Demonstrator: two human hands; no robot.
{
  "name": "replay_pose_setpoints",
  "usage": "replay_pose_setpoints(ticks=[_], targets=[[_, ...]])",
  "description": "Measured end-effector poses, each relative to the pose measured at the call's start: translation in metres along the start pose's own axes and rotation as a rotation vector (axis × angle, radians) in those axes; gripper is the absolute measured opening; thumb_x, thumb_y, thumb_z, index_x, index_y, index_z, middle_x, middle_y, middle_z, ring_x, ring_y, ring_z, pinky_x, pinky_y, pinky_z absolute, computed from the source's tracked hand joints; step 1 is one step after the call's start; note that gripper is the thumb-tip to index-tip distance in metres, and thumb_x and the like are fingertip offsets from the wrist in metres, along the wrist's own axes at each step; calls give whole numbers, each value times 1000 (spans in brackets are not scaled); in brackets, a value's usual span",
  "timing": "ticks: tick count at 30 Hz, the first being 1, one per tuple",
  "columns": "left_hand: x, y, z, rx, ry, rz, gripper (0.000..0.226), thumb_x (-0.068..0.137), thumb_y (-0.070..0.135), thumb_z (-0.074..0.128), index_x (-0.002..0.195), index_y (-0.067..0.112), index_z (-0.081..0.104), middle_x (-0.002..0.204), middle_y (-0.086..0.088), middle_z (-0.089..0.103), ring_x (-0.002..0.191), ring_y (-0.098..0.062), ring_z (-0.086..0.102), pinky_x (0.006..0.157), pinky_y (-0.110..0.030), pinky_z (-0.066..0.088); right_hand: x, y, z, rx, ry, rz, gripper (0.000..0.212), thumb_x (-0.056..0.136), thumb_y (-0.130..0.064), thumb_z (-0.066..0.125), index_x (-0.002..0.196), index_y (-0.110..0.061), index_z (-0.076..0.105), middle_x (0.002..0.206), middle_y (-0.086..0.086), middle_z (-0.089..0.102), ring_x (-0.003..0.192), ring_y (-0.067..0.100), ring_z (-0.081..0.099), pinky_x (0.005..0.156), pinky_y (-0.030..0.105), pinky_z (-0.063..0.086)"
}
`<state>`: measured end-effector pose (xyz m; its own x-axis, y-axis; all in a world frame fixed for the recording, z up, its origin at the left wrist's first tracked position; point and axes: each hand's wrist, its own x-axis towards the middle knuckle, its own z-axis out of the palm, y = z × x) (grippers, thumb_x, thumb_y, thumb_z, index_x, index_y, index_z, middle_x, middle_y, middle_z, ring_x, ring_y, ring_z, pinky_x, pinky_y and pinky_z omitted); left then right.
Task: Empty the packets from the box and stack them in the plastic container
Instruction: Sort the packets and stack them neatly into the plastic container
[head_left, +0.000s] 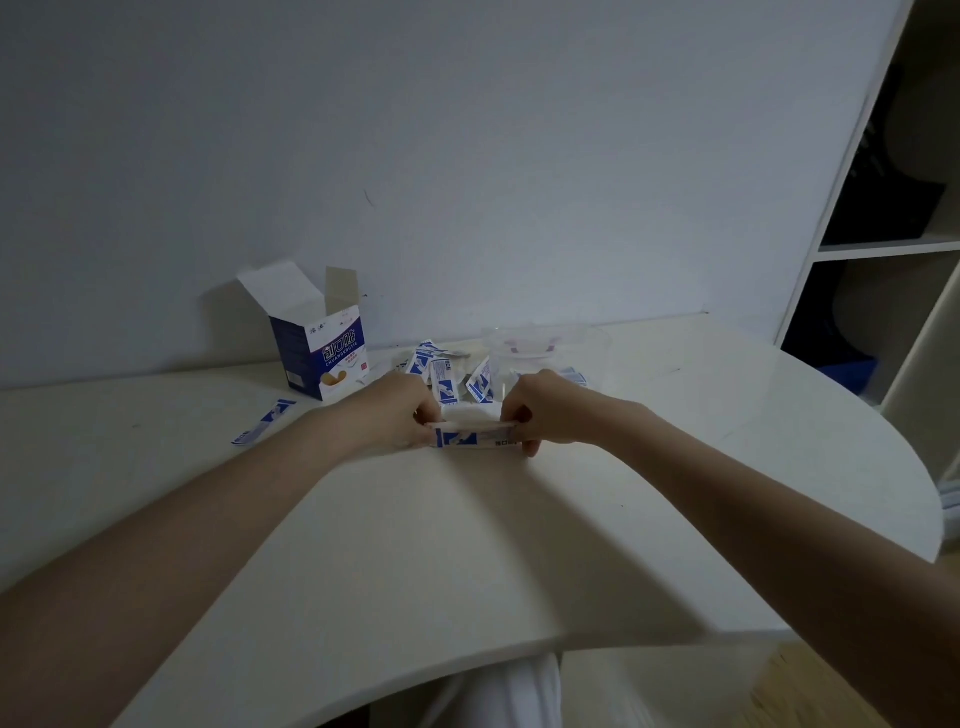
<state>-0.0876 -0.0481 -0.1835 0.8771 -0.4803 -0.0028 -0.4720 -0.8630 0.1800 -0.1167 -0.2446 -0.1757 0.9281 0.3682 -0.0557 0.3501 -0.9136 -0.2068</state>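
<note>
Both hands met over the pale, round-edged table (363, 519), gripping a small squared-up stack of blue-and-white paper packets (475, 435) by its two ends. The left hand (397, 410) had its fingers curled around the left end of the stack, thumb on the near side. The right hand (540, 410) pinched the right end, its fingers bent over the top and the thumb tip showing below. The stack lay level between the fingertips of the two hands and appeared to rest with its lower edge on the table, though contact could not be told for certain.

Just beyond the fingers, a loose heap of matching blue-and-white packets (447, 371) lay scattered on the table, some standing on edge and leaning. Beyond the right hand's knuckles stood the clear round plastic container (592, 348), with what seemed to be a clear lid (524, 345) with purple clips inside or behind it; which could not be told. A few packets lay against the container's near wall.

Out past the left hand's fingers and to their left, the open blue-and-white cardboard box (324, 348) stood upright, flaps raised. One stray packet (264, 422) lay flat well to the left of the left wrist.

To the far right stood a white shelving unit (883, 249) holding dark items.
</note>
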Motion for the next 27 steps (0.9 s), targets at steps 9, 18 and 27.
replay_pose_setpoints(ticks=[9,18,27], targets=[[-7,3,-10,-281,33,-74,21,84,17,66,105,13,71,86,4,65,79,-7,57,64,-10,39,-3,1,-1,54,33,-36,16,89,-12,53,92,-6,68,83,11,74,52,3,52,42,3,35],[-3,11,-4,-221,150,-209,34,82,10,66,117,11,64,110,-9,69,100,-17,63,79,-20,44,8,-5,3,20,21,-18,18,87,-5,51,89,-5,69,83,10,75,52,-1,47,47,8,34],[-2,19,0,-19,119,-188,39,86,4,57,124,11,60,113,-11,64,104,-25,59,81,-28,44,10,-7,4,-56,6,-25,17,85,-6,54,87,-3,70,84,14,73,70,17,53,54,15,35]])
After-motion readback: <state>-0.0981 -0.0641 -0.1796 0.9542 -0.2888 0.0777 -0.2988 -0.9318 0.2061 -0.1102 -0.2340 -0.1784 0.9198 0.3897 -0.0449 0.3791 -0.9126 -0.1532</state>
